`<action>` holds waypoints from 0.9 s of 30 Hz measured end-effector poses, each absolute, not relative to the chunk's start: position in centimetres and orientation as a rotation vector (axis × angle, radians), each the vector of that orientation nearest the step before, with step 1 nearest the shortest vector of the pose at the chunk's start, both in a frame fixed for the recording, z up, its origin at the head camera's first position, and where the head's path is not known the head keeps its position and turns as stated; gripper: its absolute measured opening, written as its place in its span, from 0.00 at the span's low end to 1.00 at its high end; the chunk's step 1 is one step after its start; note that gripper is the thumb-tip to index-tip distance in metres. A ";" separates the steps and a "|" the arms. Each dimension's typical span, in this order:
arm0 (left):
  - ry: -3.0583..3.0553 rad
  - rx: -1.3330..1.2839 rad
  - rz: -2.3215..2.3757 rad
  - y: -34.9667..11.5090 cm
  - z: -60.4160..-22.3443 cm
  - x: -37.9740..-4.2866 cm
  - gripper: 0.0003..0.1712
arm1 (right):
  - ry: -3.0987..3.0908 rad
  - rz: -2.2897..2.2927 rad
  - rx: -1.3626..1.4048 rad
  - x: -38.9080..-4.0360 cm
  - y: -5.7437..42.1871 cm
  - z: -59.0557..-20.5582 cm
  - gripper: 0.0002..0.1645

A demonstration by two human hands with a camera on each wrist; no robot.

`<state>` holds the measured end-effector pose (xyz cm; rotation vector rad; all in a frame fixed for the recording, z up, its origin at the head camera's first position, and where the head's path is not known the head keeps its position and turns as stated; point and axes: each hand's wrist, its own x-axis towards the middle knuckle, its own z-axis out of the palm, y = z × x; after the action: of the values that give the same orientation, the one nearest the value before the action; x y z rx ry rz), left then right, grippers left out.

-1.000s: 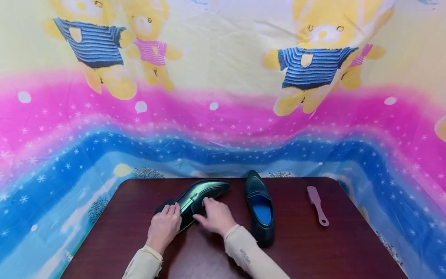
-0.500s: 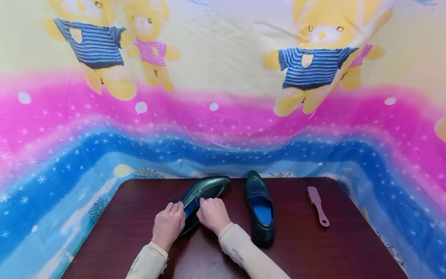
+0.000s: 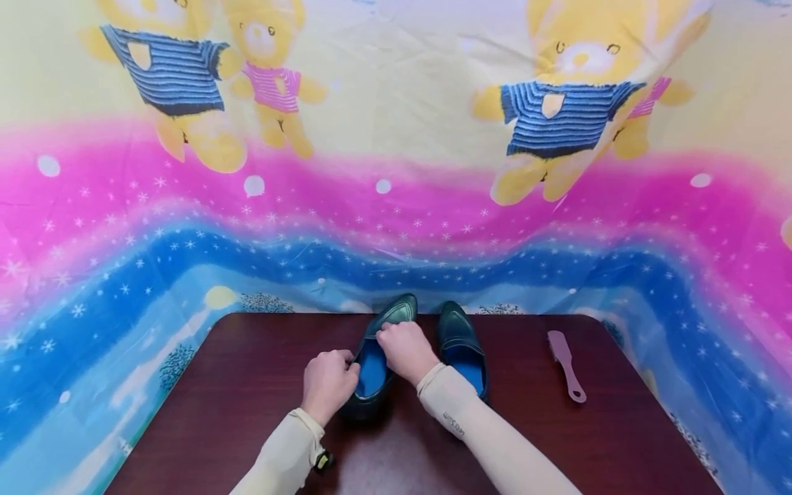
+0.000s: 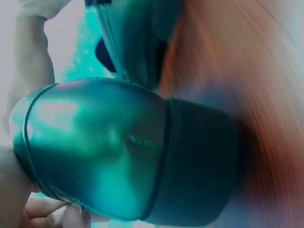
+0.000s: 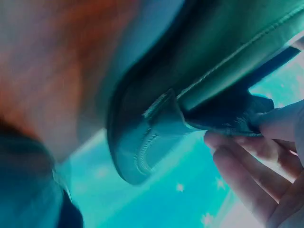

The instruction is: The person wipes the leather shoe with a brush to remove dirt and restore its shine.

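A dark green loafer (image 3: 399, 311) with a blue insole stands between my hands, its toe pointing to the far edge. My left hand (image 3: 328, 381) holds the left side of its opening near the heel. Across the shoe, my right hand (image 3: 408, 350) pinches the rim by the tongue, thumb on one side and fingers on the other in the right wrist view. Its heel (image 4: 99, 147) fills the left wrist view. I cannot tell whether the sole touches the table. Just to the right stands the matching loafer (image 3: 456, 330), partly hidden by my right forearm.
A pinkish brush (image 3: 565, 368) with a holed handle lies at the right of the dark red-brown table (image 3: 247, 385). Behind the table hangs a cloth (image 3: 383, 234) printed with bears.
The held loafer has turned from slanting right to nearly straight ahead, beside its mate. Both hands have moved right with it, and my right hand has gone farther forward.
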<state>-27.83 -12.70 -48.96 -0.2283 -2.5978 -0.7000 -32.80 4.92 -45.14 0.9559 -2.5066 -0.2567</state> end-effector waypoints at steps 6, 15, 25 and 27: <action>-2.615 -0.186 -0.969 -9.6 -48.7 -28.2 0.20 | -2.563 -0.240 0.968 -33.6 7.2 -43.2 0.06; -2.647 -0.135 -1.199 -6.6 -49.4 -28.2 0.24 | -2.684 -0.141 0.987 -34.6 9.1 -43.0 0.11; -2.639 -0.136 -1.227 -4.7 -50.2 -28.2 0.29 | -2.825 -0.023 0.922 -34.6 9.7 -42.4 0.24; -2.639 -0.128 -1.250 -4.5 -50.3 -28.1 0.29 | -2.834 0.003 0.935 -34.6 9.8 -42.4 0.25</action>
<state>-28.05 -4.47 -50.33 -0.1283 -2.6394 -1.2498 -34.57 9.77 -42.41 0.9353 -2.8340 0.0032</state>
